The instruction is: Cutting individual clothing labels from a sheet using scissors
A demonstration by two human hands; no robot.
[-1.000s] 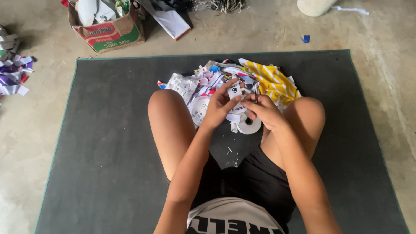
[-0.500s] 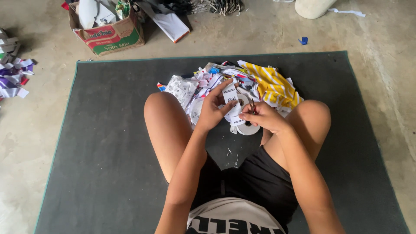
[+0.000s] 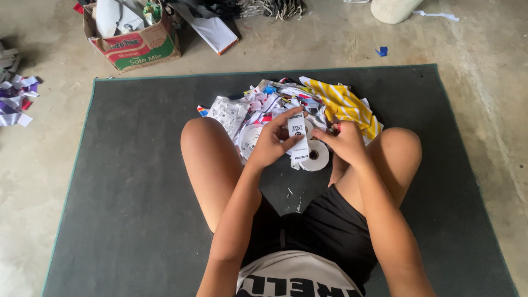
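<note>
Head view: my left hand [image 3: 269, 147] pinches a label [image 3: 297, 137]; right hand [image 3: 345, 144] curled, grip unclear; scrap pile [image 3: 264, 107] at twelve o'clock, box [image 3: 137, 47] at ten.

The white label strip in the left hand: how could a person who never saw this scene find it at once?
Start at the dark grey mat and go to the heap of scraps between the seated person's knees. In front of it the left hand holds a white label strip upright, beside a white tape roll. Unlike the scraps lying flat, it stands lifted and bears dark print.
</note>
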